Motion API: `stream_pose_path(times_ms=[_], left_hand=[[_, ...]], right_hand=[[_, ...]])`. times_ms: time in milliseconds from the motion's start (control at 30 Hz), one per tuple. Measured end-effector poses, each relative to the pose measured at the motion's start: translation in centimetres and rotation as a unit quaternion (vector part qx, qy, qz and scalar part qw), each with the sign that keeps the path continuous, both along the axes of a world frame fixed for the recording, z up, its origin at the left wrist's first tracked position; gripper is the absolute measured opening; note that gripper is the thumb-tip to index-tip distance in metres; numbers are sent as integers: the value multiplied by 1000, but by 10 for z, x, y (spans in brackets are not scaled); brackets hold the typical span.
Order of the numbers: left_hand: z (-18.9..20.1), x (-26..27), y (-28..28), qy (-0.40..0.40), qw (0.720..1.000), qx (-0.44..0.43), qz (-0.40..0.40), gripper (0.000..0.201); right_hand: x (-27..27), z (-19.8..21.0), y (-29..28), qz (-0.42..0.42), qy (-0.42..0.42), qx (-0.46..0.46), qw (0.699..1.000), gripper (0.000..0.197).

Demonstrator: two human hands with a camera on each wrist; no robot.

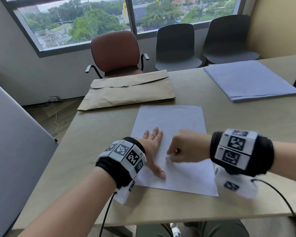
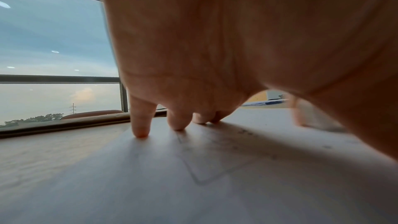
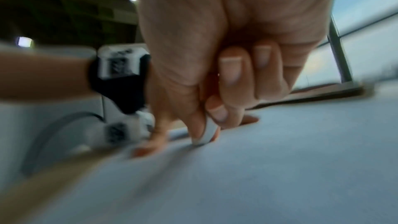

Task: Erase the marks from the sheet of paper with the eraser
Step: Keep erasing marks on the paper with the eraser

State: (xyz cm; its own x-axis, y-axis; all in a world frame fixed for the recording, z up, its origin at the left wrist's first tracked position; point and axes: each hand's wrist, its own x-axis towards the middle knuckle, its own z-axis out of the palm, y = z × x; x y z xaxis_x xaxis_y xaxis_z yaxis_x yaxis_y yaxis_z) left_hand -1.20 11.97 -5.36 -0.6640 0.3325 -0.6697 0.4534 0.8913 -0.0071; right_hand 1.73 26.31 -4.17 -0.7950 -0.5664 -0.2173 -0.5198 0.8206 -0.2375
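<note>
On the left, the left hand (image 1: 151, 147) lies flat with straight, spread fingers (image 2: 140, 125) pressing the near-left part of the sheet of paper (image 1: 171, 120), which rests on the bench (image 1: 92, 134) in front of the person, just this side of a brown envelope (image 1: 130, 93). That pinning matters: a thin sheet will likely buckle or crease under a rubbing stroke unless it is held taut close to the spot being worked, so the flat hand should stay near the eraser without covering the marks. Faint pencil lines (image 2: 215, 168) show under the palm in the left wrist view, so that hand will probably need to shift for those to be reached. To the right, the right hand (image 1: 186, 149) is curled tight, thumb and fingertips pinching the small white eraser (image 3: 207, 134) with its tip on the paper; the picture is blurred, so how firmly it bears down is hard to say. Short strokes directed away from the holding hand, with moderate pressure, would seem safest against tearing.
</note>
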Motion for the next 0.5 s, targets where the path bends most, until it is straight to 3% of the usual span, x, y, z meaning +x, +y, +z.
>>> stream_pose_path(times_ms=[100,300,500], left_hand=[[2,1,1,-3,1000,6,4,134],[0,0,1,0,1000,-2,0,134],[1,2,0,0,1000,7,6,134]], right_hand=[[-20,-7,5,-57,48,-14,997,34],[14,-1,-3,13,-29,-6,999,26],[-12,-6,3,-54,40,-10,998,34]])
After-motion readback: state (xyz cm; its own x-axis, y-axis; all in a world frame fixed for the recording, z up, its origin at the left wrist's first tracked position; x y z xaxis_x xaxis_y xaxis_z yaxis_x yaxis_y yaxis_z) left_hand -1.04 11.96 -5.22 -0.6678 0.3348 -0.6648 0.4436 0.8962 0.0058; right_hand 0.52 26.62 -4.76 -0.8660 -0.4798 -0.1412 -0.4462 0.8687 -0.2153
